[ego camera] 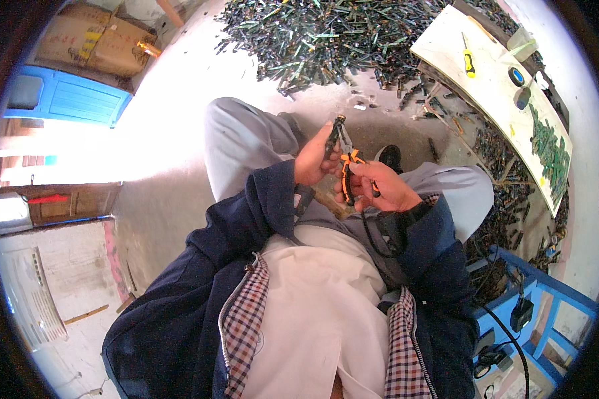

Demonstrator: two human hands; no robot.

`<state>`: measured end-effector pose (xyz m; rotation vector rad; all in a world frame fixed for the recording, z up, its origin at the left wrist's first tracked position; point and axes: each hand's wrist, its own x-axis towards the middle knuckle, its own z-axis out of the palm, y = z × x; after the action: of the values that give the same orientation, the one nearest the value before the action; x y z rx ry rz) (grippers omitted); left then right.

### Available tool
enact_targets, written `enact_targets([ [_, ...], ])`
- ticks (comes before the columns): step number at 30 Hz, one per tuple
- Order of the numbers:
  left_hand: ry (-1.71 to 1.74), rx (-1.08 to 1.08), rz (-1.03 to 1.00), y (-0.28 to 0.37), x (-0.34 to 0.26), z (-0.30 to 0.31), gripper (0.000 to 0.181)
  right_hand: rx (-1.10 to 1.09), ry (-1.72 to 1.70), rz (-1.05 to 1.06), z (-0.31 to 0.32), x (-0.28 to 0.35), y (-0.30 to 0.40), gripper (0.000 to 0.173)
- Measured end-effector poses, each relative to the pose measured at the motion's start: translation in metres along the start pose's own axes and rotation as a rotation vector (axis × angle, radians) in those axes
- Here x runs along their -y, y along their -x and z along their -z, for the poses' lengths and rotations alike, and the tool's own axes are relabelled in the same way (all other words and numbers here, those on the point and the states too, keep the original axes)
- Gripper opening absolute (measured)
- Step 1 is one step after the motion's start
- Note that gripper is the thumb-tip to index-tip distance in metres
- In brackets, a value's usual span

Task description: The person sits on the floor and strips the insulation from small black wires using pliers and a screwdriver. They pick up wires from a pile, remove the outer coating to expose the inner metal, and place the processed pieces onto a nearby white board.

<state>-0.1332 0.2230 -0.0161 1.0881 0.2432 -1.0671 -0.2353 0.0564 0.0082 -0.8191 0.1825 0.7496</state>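
Between my knees, my left hand holds a small dark part upright, with a brass-coloured round end at its top. What exactly the part is, I cannot tell. My right hand grips pliers with orange and black handles. Their metal jaws point up and touch or lie right beside the dark part; whether they clamp it is too small to tell. Both hands are close together above my lap.
A big heap of dark and green strip-like pieces covers the floor ahead. At the right, a white board bears a yellow screwdriver, a tape roll and green strips. A blue frame with cables stands lower right.
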Motion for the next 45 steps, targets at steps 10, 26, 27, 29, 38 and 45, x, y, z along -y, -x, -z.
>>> enact_targets([
  [10,-0.065,-0.066,-0.014,-0.005,0.002,0.000,0.050,0.033,-0.134,0.119,-0.009,-0.006,-0.004,0.044],
  [26,-0.046,0.029,-0.002,-0.010,0.004,0.002,0.054,0.081,-0.368,0.066,0.005,-0.005,-0.010,0.040],
  [27,-0.040,0.025,0.016,-0.009,0.004,0.000,0.054,0.059,-0.351,0.058,0.002,-0.006,-0.011,0.039],
  [29,-0.045,-0.004,0.029,-0.006,0.003,-0.004,0.054,0.051,-0.365,0.058,-0.006,-0.010,-0.013,0.039],
  [38,-0.052,-0.028,0.037,-0.002,0.003,-0.011,0.051,0.017,-0.368,0.072,-0.006,-0.009,-0.010,0.035],
  [45,-0.020,-0.030,-0.004,-0.012,0.009,-0.001,0.049,-0.030,-0.299,0.090,-0.003,-0.011,-0.010,0.034],
])
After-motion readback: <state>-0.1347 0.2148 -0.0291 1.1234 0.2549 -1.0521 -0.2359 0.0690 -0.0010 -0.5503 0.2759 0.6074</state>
